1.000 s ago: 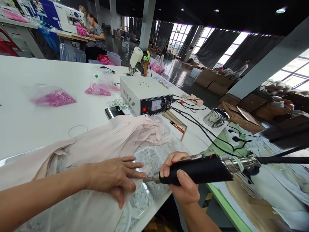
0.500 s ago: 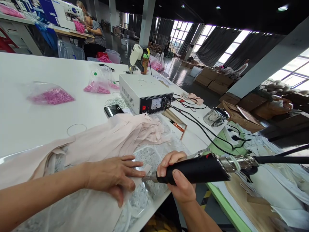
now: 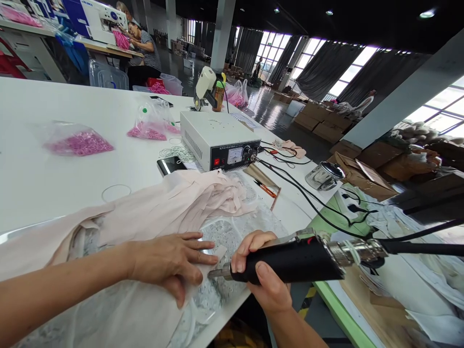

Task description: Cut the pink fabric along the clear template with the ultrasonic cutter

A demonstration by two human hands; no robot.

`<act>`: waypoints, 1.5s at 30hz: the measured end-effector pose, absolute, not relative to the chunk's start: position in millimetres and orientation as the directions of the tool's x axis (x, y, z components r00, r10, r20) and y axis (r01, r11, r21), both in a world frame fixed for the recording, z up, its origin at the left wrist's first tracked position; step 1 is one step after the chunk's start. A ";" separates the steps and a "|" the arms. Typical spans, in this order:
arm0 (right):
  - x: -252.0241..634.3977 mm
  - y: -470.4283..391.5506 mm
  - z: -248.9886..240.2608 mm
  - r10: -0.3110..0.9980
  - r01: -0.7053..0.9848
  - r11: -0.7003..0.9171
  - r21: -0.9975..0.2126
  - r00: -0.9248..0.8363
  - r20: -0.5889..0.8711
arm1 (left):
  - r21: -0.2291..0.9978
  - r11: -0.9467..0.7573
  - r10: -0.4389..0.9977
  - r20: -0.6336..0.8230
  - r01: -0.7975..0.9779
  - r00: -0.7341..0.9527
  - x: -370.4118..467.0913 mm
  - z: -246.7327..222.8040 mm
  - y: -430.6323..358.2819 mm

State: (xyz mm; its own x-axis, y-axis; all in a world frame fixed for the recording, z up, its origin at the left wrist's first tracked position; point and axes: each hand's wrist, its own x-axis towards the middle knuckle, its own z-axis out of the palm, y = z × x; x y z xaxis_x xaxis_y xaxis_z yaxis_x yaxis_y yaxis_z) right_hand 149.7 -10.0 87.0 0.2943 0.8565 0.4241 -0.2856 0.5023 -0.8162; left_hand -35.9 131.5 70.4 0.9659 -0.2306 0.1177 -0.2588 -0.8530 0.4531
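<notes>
My left hand (image 3: 170, 263) lies flat with spread fingers on a pale pink cloth (image 3: 145, 309), pressing it down near its right edge. My right hand (image 3: 270, 285) is wrapped round a black handheld ultrasonic cutter (image 3: 290, 261), held nearly level. Its metal tip (image 3: 219, 273) points left and is at the cloth's edge, just below my left fingertips; whether it touches the cloth I cannot tell. A clear, mottled plastic sheet (image 3: 232, 237) lies under the cloth. Behind my left hand is a loose heap of pale pink cloth strips (image 3: 192, 193).
A white power box (image 3: 217, 135) with a dial stands behind the heap, its black cable (image 3: 300, 186) looping right to the cutter. Bags of pink cords (image 3: 79, 142), a phone (image 3: 170, 166), orange-handled tweezers (image 3: 266, 188) and a lidded glass cup (image 3: 324, 176) lie about the white table (image 3: 43, 183).
My right hand has shifted the cutter slightly left and down, so its tip has moved along the cloth's edge toward me. My left hand has stayed nearly still.
</notes>
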 end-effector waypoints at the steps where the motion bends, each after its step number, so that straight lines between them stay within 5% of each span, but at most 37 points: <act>1: 149.1 -10.0 86.7 0.858 -0.292 0.501 -0.815 0.290 0.424 | 0.468 -0.847 -0.226 0.115 -0.253 0.967 -36.1 70.0 131.4; 45: 134.9 -30.9 88.8 0.897 -0.236 0.432 -0.871 0.219 0.385 | 0.697 -0.689 -0.088 0.190 -0.198 0.978 -38.0 57.6 127.3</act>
State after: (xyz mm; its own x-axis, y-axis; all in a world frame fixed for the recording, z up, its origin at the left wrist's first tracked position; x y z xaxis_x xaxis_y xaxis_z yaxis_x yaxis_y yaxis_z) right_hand 134.9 -30.9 88.8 0.2189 0.8966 0.3850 -0.2359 0.4315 -0.8707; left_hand -38.0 127.3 57.6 0.9778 -0.0885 0.1899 -0.1977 -0.6893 0.6970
